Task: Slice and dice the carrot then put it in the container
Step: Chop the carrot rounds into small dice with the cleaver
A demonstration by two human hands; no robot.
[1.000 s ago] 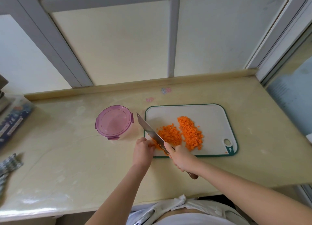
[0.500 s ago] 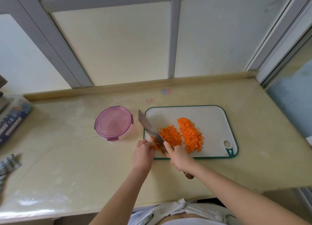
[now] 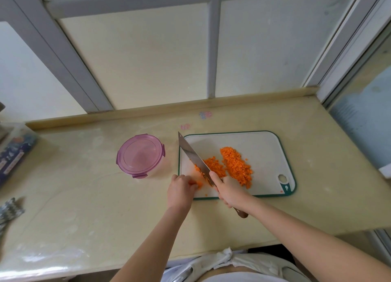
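A white cutting board (image 3: 262, 150) with a green rim lies on the counter. Two heaps of diced carrot (image 3: 236, 167) sit in its middle. My right hand (image 3: 229, 191) grips the handle of a broad knife (image 3: 191, 154), whose blade slants up-left over the board's left part. My left hand (image 3: 179, 191) pinches the last carrot strips (image 3: 197, 183) at the board's near-left corner, just left of the blade. A round container (image 3: 140, 155) with a purple clip lid stands closed left of the board.
The beige counter (image 3: 84, 197) ends at a raised back ledge under a window frame. A patterned box (image 3: 12, 154) lies at the far left, with a striped cloth (image 3: 9, 210) below it. A pale blue object (image 3: 366, 131) sits at the right.
The knife blade has lifted and shifted slightly left along the carrot strips. My left hand has drawn back a little, still holding them.
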